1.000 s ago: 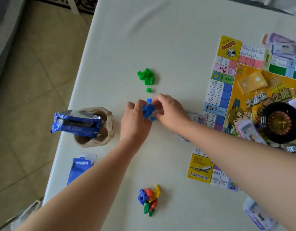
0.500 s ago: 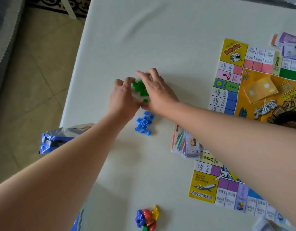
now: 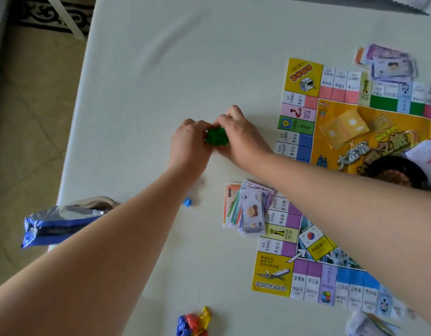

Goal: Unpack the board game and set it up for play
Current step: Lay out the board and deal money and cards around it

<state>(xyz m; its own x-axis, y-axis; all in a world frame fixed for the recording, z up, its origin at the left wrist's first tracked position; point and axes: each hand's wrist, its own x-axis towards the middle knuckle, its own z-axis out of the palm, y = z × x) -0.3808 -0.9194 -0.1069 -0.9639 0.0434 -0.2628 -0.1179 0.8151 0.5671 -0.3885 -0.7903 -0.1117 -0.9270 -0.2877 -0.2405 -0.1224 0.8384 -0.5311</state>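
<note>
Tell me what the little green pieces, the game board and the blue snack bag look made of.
Small green cube-like pieces: probably hard moulded plastic, solid even colour, slight gloss.
Flat printed game board: seems thin paper or card, very thin edge, matte print.
Crinkled blue snack bag: likely metallised plastic film, shiny silver and wrinkled at its opened end.

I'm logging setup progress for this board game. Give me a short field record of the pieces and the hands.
hands: left hand and right hand curled round the green pieces
blue piece: alone on the table, nearer the camera than the hands
game board: unfolded, at the right
paper money: fanned stack at the board's left edge
tokens: mixed-colour heap nearest the camera
</note>
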